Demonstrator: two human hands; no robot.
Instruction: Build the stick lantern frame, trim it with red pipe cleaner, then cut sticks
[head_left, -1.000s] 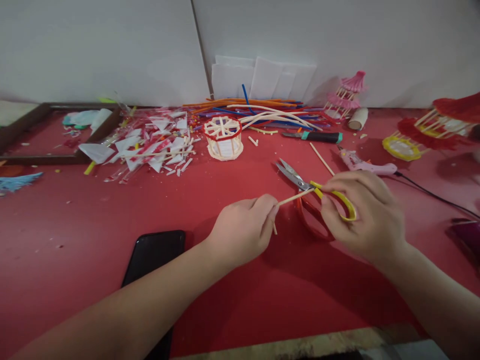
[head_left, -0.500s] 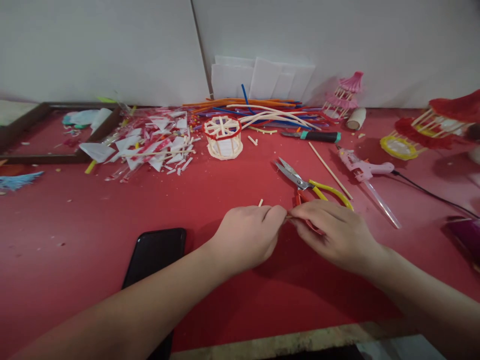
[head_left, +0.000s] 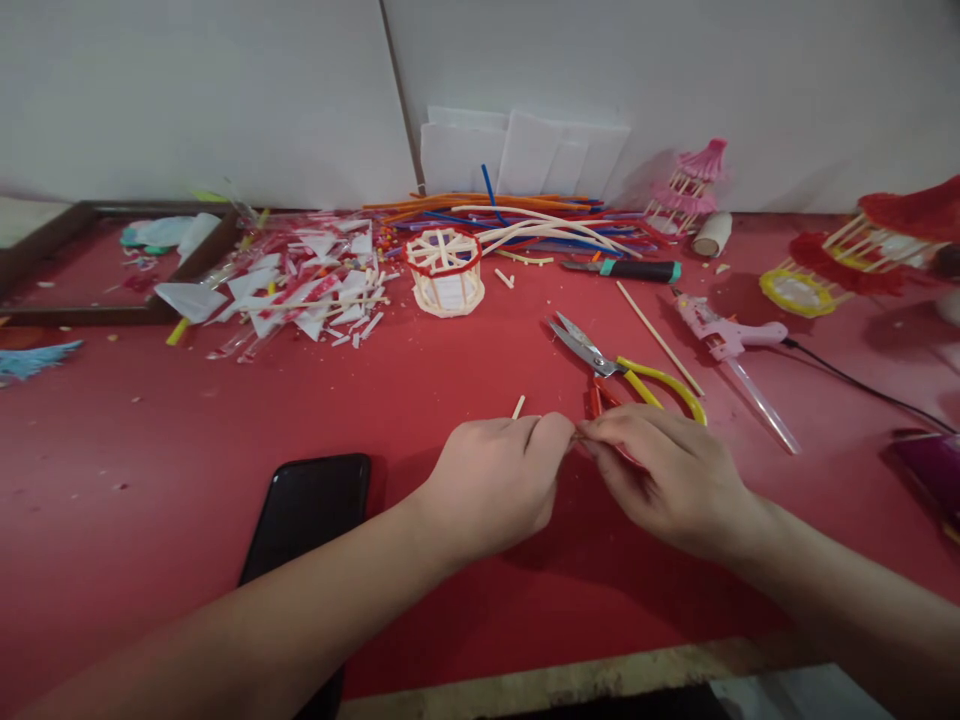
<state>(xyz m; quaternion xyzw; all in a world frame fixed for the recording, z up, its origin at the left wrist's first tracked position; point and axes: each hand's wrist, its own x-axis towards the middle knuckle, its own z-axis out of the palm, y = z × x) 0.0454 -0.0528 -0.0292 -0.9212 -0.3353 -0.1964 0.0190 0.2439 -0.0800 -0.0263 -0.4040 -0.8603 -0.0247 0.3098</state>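
My left hand (head_left: 499, 475) is closed, its thumb and forefinger pinched together at the fingertips of my right hand (head_left: 664, 470). My right hand is pinched too. Between them shows a sliver of something small and thin, mostly hidden by the fingers. A short pale stick (head_left: 518, 406) pokes out behind my left knuckles; whether it is held or lies on the table I cannot tell. Just beyond my right hand lie scissors (head_left: 585, 345) with one yellow and one red handle, the red one partly covered by my fingers.
On the red table (head_left: 420, 620) lie a phone (head_left: 315, 510), a glue gun (head_left: 724, 335), a cutter knife (head_left: 641, 271) and a thin stick (head_left: 660, 340). A small round stick frame (head_left: 446, 275) stands near coloured pipe cleaners (head_left: 570, 225) and a scrap heap (head_left: 300, 280). Lantern-like models (head_left: 847, 265) stand right.
Both hands stay pinched together in nearly the same place, with only a slight shift of the fingers. A little more of the short stick shows behind my left hand.
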